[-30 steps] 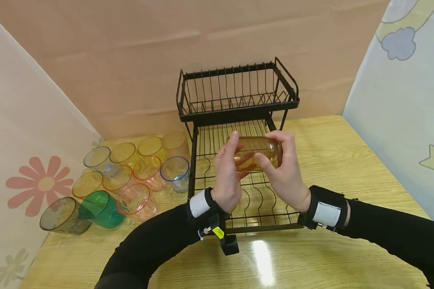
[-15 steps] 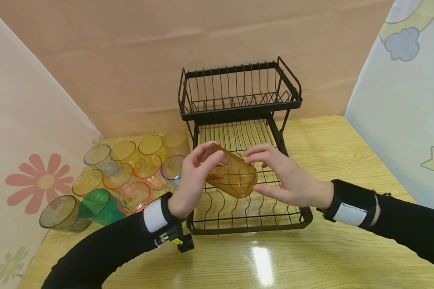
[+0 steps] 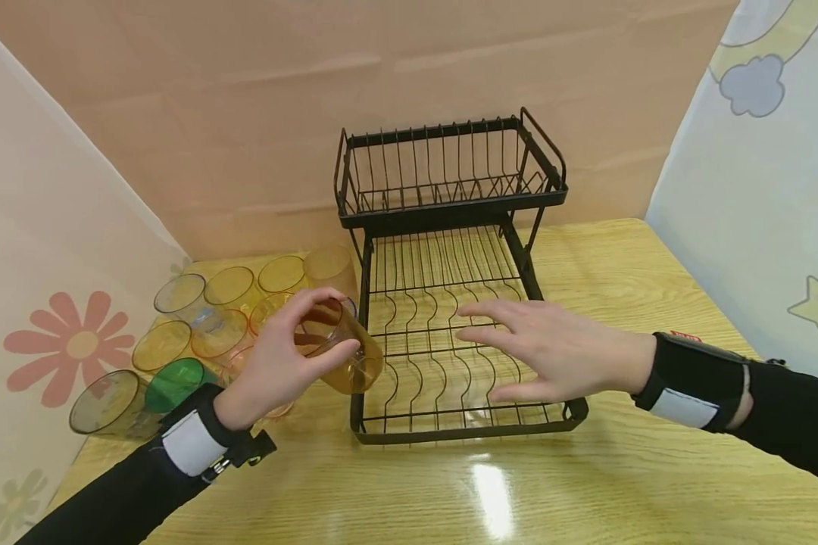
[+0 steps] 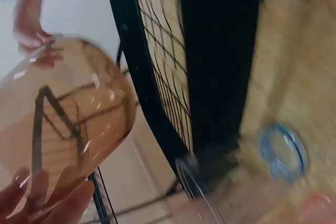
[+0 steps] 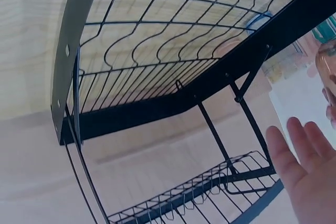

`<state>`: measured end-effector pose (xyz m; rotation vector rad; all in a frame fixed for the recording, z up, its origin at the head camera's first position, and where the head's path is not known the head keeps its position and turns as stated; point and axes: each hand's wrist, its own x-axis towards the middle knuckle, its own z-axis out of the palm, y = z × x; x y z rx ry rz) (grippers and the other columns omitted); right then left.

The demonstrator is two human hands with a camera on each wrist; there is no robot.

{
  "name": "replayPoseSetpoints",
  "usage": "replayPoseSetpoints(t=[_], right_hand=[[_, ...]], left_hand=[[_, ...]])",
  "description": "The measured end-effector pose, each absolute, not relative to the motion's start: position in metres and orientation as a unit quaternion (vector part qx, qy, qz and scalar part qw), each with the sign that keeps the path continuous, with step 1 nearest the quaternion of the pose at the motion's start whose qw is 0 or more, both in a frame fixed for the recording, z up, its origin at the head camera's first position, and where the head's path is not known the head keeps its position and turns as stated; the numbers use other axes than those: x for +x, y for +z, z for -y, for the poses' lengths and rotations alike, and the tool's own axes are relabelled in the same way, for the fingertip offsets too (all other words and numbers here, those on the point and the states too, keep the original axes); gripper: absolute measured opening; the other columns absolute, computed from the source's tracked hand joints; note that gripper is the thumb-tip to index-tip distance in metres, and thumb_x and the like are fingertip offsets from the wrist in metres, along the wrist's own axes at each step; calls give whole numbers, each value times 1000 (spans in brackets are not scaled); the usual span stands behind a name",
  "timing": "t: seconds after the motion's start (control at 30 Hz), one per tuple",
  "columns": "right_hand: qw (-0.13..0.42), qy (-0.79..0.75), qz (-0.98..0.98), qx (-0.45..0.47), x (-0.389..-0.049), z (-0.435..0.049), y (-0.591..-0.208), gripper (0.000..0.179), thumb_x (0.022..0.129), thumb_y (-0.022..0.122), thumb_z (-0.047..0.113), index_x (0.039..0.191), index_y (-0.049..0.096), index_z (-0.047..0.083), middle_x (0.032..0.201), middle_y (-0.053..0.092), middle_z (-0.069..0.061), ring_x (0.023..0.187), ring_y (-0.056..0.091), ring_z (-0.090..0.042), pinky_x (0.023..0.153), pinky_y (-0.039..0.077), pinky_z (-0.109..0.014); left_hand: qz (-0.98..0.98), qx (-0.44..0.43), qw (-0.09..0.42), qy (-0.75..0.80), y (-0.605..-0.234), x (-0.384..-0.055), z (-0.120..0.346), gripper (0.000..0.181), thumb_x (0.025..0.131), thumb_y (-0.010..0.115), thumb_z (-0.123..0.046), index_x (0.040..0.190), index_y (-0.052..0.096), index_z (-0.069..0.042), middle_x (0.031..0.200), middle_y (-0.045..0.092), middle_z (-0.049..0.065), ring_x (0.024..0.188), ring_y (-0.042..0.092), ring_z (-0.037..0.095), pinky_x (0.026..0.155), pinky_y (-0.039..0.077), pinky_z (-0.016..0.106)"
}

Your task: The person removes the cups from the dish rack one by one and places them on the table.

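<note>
My left hand (image 3: pixel 282 359) grips a clear amber tumbler (image 3: pixel 360 365) between thumb and fingers, tilted with its base toward the lower right. It is held at the left edge of the black wire dish rack (image 3: pixel 443 333), in front of the cups. In the left wrist view the amber tumbler (image 4: pixel 73 114) fills the left side, with fingertips against it. Over the rack's lower tier, my right hand (image 3: pixel 552 352) holds nothing, its fingers extended and spread. The right wrist view shows that hand (image 5: pixel 312 174) beside the rack (image 5: pixel 210 82).
Several coloured tumblers stand at the left, among them a grey one (image 3: pixel 112 405), a green one (image 3: pixel 177 384) and a yellow one (image 3: pixel 232 288). The rack's raised upper basket (image 3: pixel 450 170) stands at the back. Bare wood tabletop (image 3: pixel 409 492) lies in front.
Both hands were at the amber tumbler over the rack. My right hand has let go and drawn back to the right, while the left has carried the tumbler left toward the cups.
</note>
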<state>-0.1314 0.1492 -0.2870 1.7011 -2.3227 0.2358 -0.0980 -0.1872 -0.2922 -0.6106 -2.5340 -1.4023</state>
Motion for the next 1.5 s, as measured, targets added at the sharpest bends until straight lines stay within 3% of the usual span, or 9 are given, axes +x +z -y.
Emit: replayPoseSetpoints(t=[0.33,0.63,0.8,1.07,1.27,1.5], right_hand=[[127,62,815,562,-130,-155,-278,73,82,54,56,139,33,16,144,28,-8,126,33,-24,87,41,-45],[135,58,841,520,-130,-171,-277,74,81,52,60,139,33,17,145,26,-6,123,36,-21,91,37,-43],[137,45,862,485,-131,-184,-282,77,81,53,60,141,31,18,145,25,-6,122,37,-23,91,36,-46],[140,34,899,413,-137,-206,-289,82,79,54,60,145,20,24,146,23,-10,128,28,-32,96,29,-51],[130,38,918,373,-144,-223,-297,81,80,54,58,145,21,22,147,22,-11,130,25,-32,96,27,-53],[113,45,941,317,-152,-247,-305,80,81,55,55,145,19,23,146,22,-13,128,24,-37,94,26,-57]], left_hand=[[922,-220,117,-297,-303,-102,215,49,76,67,-45,117,49,-23,101,50,-5,86,52,11,69,46,32],[953,-215,112,-182,-325,-101,220,58,73,68,-50,118,49,-18,107,50,-2,66,49,11,47,37,24],[951,-238,133,-147,-340,-102,222,59,72,69,-48,116,49,-14,102,50,1,68,47,12,50,38,24],[941,-272,178,-97,-357,-105,223,61,70,67,-51,112,47,-13,102,47,2,89,51,21,60,44,33],[938,-274,191,-95,-362,-103,223,62,70,67,-51,114,47,-11,102,45,4,88,49,20,53,42,29],[937,-278,192,-92,-369,-100,224,65,72,65,-52,115,46,-6,102,44,7,86,49,22,63,46,35]])
